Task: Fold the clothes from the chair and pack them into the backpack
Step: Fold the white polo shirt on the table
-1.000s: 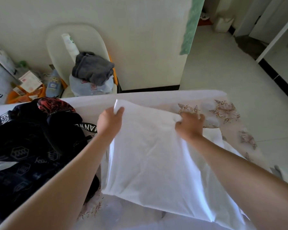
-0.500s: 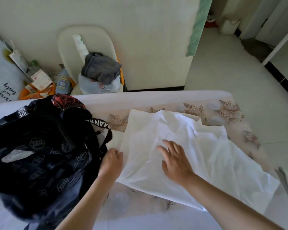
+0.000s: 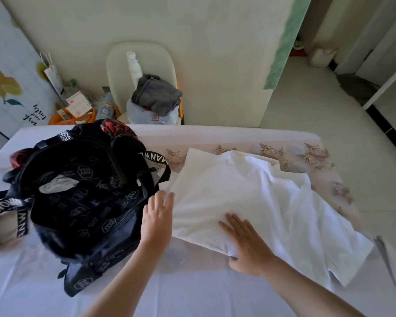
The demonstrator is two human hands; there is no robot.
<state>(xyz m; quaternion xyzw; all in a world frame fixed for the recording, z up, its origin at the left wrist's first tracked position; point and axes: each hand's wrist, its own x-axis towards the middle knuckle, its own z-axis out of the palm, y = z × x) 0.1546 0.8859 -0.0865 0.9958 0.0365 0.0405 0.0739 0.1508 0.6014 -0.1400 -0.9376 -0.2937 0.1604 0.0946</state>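
A white shirt (image 3: 256, 197) lies partly folded on the table, its right end still loose and rumpled. My right hand (image 3: 245, 243) rests flat on the shirt's near edge, fingers spread. My left hand (image 3: 158, 216) lies open at the shirt's left edge, between the shirt and the black backpack (image 3: 82, 197). The backpack sits on the table's left side with white cloth showing in its open top. Beyond the table a cream chair (image 3: 142, 65) holds a grey garment (image 3: 157, 94) on top of a light blue one (image 3: 146, 114).
The table (image 3: 192, 294) has a white cover and a floral cloth (image 3: 306, 156) at the far right. Bags, boxes and a bottle clutter the floor left of the chair (image 3: 76, 108). A wall stands behind the chair; tiled floor opens to the right.
Both hands laid the shirt's folded part down from its far edge and came back to its near side. The right hand slid toward the near edge, and the view shifted left.
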